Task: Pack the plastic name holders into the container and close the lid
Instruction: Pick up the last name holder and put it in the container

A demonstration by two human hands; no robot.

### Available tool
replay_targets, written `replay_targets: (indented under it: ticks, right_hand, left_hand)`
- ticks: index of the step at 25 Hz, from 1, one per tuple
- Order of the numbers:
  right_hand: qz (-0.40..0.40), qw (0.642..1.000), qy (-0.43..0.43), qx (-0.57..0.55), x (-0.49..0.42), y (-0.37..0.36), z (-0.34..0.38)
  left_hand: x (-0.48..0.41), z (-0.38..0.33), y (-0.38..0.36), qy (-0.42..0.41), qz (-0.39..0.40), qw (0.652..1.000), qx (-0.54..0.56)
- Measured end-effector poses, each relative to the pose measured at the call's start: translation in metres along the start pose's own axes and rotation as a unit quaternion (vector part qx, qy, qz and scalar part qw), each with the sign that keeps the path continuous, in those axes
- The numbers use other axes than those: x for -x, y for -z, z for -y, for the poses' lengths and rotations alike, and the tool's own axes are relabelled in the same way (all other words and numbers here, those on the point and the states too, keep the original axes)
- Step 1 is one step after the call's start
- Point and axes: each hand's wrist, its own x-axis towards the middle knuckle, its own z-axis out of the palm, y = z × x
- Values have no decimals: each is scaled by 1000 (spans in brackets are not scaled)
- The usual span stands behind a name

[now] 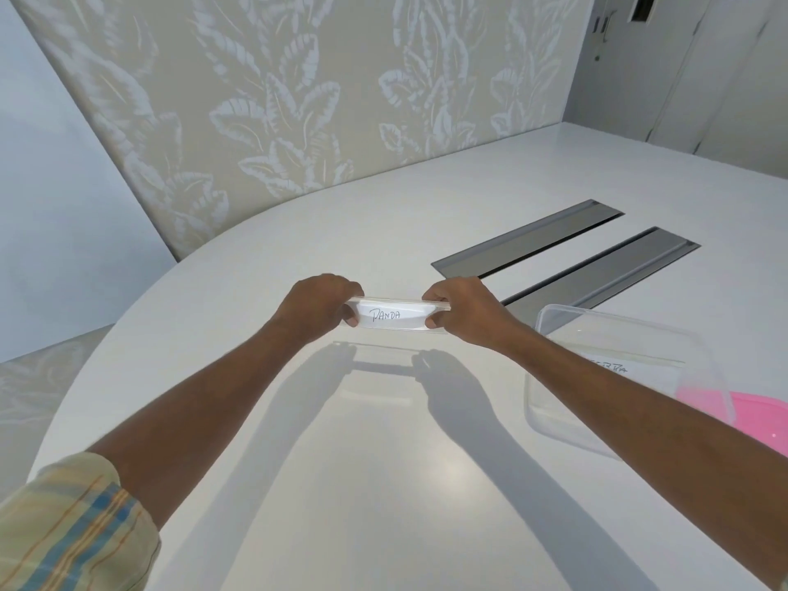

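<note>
A clear plastic name holder (390,315) with a white card reading "PANDA" hangs in the air above the white table (298,462). My left hand (317,307) grips its left end and my right hand (462,309) grips its right end. To the right stands an open clear plastic container (554,326); my right forearm crosses over it. Inside it lies another name holder (618,368) with a written card, partly hidden by my arm. The pink lid (759,420) lies at the right edge, behind the container.
Two long grey metal cable flaps (567,249) are set into the table beyond my hands. A leaf-patterned wall panel (277,100) rises past the table's curved far edge. A grey door (682,70) stands at the back right.
</note>
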Motion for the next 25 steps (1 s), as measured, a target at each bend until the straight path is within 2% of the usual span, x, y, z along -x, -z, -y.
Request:
replay_targets:
  ticks: [14,25]
  right_hand:
    - [-46,997,-48,32,106,138,-54]
    - [-69,990,-108,60,188,201,-116]
  left_hand:
    - [-22,-146,62,-104,-37,994,9]
    - [-42,-263,56,-171,-29,984,28]
